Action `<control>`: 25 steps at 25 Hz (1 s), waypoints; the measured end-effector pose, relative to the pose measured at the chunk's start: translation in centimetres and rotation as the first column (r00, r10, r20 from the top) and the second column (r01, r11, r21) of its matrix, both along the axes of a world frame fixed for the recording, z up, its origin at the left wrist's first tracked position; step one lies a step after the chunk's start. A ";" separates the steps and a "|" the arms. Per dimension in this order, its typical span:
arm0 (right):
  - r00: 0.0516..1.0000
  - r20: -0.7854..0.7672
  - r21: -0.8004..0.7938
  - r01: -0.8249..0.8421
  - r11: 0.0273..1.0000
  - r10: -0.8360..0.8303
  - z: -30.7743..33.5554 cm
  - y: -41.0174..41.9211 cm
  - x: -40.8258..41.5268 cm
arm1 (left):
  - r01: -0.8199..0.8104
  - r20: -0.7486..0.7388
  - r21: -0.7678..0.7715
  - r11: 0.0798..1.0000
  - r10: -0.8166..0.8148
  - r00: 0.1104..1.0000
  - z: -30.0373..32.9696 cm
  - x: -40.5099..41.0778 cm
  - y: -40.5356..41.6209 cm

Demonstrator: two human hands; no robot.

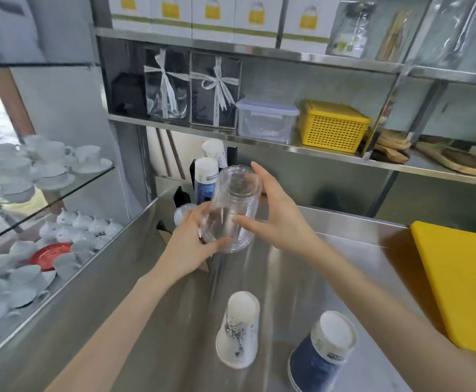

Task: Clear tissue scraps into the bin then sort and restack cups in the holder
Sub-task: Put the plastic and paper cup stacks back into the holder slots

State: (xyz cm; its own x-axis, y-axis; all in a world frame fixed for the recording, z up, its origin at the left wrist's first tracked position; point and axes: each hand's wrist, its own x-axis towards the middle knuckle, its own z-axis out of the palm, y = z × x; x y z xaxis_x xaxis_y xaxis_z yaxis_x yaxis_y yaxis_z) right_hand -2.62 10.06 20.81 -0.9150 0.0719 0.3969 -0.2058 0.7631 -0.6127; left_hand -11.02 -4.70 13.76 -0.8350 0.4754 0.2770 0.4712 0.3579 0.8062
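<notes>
A stack of clear plastic cups (232,210) is upside down above the steel counter, held between both hands. My left hand (194,239) grips its lower rim from the left. My right hand (270,213) holds its right side, fingers spread along the wall. Behind it stands the black cup holder (183,195) with a blue-and-white paper cup stack (206,179), a white paper cup stack (213,151) and a clear cup (183,212) in it. A white patterned paper cup (238,329) and a blue paper cup stack (323,355) stand upside down near the counter's front.
A yellow cutting board (466,281) lies at the right of the steel counter (287,278). Shelves above carry a yellow basket (331,125), a clear lidded box (265,120) and gift boxes. A glass cabinet at the left holds white teacups (53,162) and saucers.
</notes>
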 end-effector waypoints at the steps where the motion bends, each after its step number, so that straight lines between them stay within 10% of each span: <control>1: 1.000 -0.011 -0.001 -0.006 1.000 0.006 0.2 -0.9 -0.5 | -0.002 -0.004 -0.004 1.000 0.002 1.000 0.2 -0.7 -0.9; 25: 0.977 0.154 -0.007 0.152 0.988 -0.149 -4.5 -5.6 -12.8 | 0.193 0.160 -0.176 0.965 -0.165 0.973 -3.5 -14.3 -4.7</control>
State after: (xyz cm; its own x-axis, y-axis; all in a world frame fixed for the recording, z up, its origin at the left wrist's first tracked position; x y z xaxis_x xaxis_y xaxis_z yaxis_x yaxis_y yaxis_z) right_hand -15.45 4.41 16.26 -0.9429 0.2196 0.2505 0.0078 0.7662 -0.6426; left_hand -25.30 -9.41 10.22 -0.7556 0.6530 0.0518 0.4269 0.4308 0.7951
